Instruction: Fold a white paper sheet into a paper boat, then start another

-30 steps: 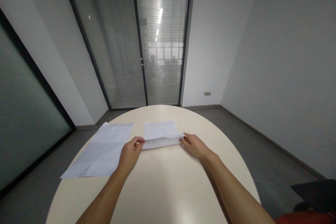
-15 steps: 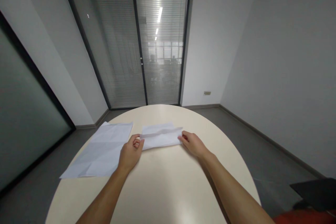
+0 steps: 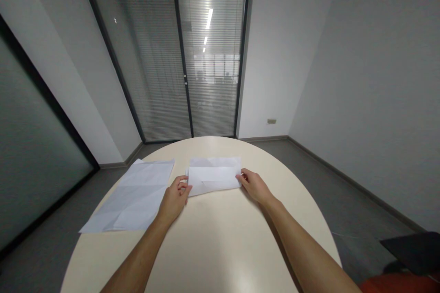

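Note:
A folded sheet of white paper [image 3: 215,177] lies between my hands on the pale round table [image 3: 206,247], with layers overlapping and a back strip showing beyond the front flap. My left hand [image 3: 175,197] pinches its left edge between thumb and fingers. At the right edge, my right hand [image 3: 253,185] grips the paper the same way, thumb on top. Left of my left hand rests a larger stack of creased white sheets [image 3: 134,197], partly hidden by my left forearm.
A glass door with blinds [image 3: 213,100] stands beyond the table's far edge. White walls [image 3: 371,78] rise around, with a small wall socket [image 3: 271,121] low down. A black and red object, perhaps a chair [image 3: 412,252], is at the lower right.
The raised front flap of the folded paper now lies flatter, and its back strip shows wider to the right. Both hands have shifted slightly right.

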The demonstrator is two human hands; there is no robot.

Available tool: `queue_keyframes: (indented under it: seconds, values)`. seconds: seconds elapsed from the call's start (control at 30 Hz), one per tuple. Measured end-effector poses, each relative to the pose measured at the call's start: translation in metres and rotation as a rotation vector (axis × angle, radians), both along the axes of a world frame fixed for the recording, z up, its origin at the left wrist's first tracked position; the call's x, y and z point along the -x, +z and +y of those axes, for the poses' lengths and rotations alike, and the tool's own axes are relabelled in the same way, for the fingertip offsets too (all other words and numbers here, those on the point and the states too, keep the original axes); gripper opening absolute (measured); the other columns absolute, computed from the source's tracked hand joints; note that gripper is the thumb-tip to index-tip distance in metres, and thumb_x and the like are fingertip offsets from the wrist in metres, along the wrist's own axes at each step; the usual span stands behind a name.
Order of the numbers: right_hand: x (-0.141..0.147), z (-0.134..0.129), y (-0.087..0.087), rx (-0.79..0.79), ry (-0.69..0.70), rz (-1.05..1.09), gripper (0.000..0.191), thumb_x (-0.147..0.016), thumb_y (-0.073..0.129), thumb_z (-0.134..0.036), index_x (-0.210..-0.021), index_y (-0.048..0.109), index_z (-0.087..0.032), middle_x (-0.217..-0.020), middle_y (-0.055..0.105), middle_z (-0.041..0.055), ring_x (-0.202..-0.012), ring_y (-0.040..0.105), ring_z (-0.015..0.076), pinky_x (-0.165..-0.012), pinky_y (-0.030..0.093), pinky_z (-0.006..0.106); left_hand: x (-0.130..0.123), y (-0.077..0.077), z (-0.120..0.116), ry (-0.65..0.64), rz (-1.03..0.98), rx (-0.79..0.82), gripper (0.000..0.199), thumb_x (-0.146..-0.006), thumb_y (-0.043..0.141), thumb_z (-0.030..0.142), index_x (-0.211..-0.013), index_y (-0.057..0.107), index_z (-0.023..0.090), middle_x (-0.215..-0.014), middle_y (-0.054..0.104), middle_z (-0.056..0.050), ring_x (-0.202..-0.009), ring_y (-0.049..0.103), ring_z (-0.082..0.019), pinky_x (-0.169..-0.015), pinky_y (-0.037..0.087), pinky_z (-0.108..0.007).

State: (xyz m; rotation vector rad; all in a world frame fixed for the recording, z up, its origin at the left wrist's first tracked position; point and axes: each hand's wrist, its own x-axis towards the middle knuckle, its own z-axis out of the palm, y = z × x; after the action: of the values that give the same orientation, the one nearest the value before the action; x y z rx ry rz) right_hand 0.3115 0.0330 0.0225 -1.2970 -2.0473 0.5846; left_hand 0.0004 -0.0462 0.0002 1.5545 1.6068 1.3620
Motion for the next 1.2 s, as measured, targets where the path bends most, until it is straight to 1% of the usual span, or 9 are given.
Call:
queue_keyframes:
  seconds: [0.07,0.17,0.27,0.47,0.67,0.8,0.9,1.07,1.2]
  values:
    - [0.000,-0.001,0.000,0.020,-0.002,0.022,0.029,-0.097,0.047,-0.044,-0.093,0.062,-0.020,-0.078,0.069,0.0041,-0.070,0.060,0.0186,-0.064,0.037,0.028,-0.003,-0.002,0.002,-0.007,-0.104,0.061,0.048,-0.082,0.062,0.053,-0.114,0.057,0.018,-0.081,0.070,-0.002,-0.052,0.064,-0.015,-0.050,0.046,-0.024]
    - [0.000,-0.001,0.000,0.044,-0.002,0.045,0.033,-0.097,0.047,-0.045,-0.108,0.065,-0.018,-0.082,0.071,0.0049,-0.072,0.062,0.0196,-0.065,0.040,0.028,-0.006,-0.002,0.002,0.011,-0.179,0.113,0.051,-0.076,0.066,0.060,-0.102,0.061,0.016,-0.085,0.072,-0.007,-0.069,0.073,-0.021,-0.054,0.050,-0.026]
    - [0.000,-0.001,-0.001,0.041,-0.004,0.053,0.039,-0.097,0.048,-0.044,-0.120,0.063,-0.017,-0.086,0.072,0.0058,-0.075,0.063,0.0203,-0.068,0.041,0.029,-0.009,0.004,0.000,-0.001,-0.166,0.119,0.051,-0.075,0.065,0.064,-0.092,0.064,0.016,-0.086,0.073,-0.009,-0.077,0.074,-0.023,-0.056,0.051,-0.026]
    - [0.000,0.003,-0.004,0.027,-0.023,0.047,0.047,-0.097,0.049,-0.043,-0.134,0.059,-0.017,-0.088,0.072,0.0055,-0.078,0.064,0.0209,-0.072,0.043,0.030,-0.013,0.015,-0.003,0.004,-0.127,0.140,0.049,-0.074,0.062,0.066,-0.083,0.065,0.018,-0.086,0.075,-0.008,-0.077,0.072,-0.023,-0.059,0.054,-0.029]
    - [-0.001,0.006,-0.003,0.016,-0.059,0.056,0.048,-0.096,0.050,-0.043,-0.137,0.056,-0.018,-0.080,0.068,0.0021,-0.074,0.062,0.0197,-0.068,0.042,0.029,-0.011,0.014,0.000,0.031,0.009,0.099,0.042,-0.080,0.057,0.060,-0.079,0.066,0.019,-0.077,0.073,-0.007,-0.072,0.070,-0.024,-0.063,0.053,-0.031]
    - [0.001,0.004,-0.002,0.033,-0.086,0.043,0.050,-0.096,0.049,-0.042,-0.141,0.049,-0.019,-0.080,0.067,0.0016,-0.073,0.062,0.0201,-0.065,0.040,0.028,-0.008,0.010,0.000,0.087,0.156,0.059,0.035,-0.086,0.055,0.052,-0.082,0.068,0.020,-0.081,0.076,-0.007,-0.078,0.072,-0.025,-0.071,0.052,-0.032]
    - [0.003,0.003,-0.002,0.032,-0.092,0.032,0.051,-0.097,0.046,-0.041,-0.143,0.044,-0.018,-0.080,0.067,0.0016,-0.071,0.060,0.0202,-0.063,0.037,0.028,-0.007,0.007,-0.002,0.123,0.240,0.064,0.029,-0.090,0.054,0.047,-0.086,0.068,0.022,-0.083,0.077,-0.007,-0.080,0.073,-0.024,-0.072,0.050,-0.031]
    - [0.006,0.001,-0.001,0.027,-0.095,-0.014,0.048,-0.097,0.045,-0.039,-0.141,0.046,-0.019,-0.079,0.066,0.0013,-0.069,0.059,0.0195,-0.062,0.037,0.028,-0.009,0.006,-0.002,0.184,0.336,0.088,0.022,-0.092,0.053,0.040,-0.086,0.066,0.022,-0.083,0.077,-0.007,-0.079,0.073,-0.024,-0.073,0.050,-0.031]
    - [0.008,0.000,-0.002,0.027,-0.065,-0.012,0.045,-0.097,0.047,-0.039,-0.136,0.051,-0.019,-0.081,0.066,0.0021,-0.073,0.060,0.0200,-0.065,0.040,0.029,-0.007,0.003,-0.001,0.179,0.432,0.047,0.020,-0.092,0.052,0.035,-0.085,0.065,0.021,-0.087,0.076,-0.009,-0.085,0.072,-0.025,-0.078,0.052,-0.034]
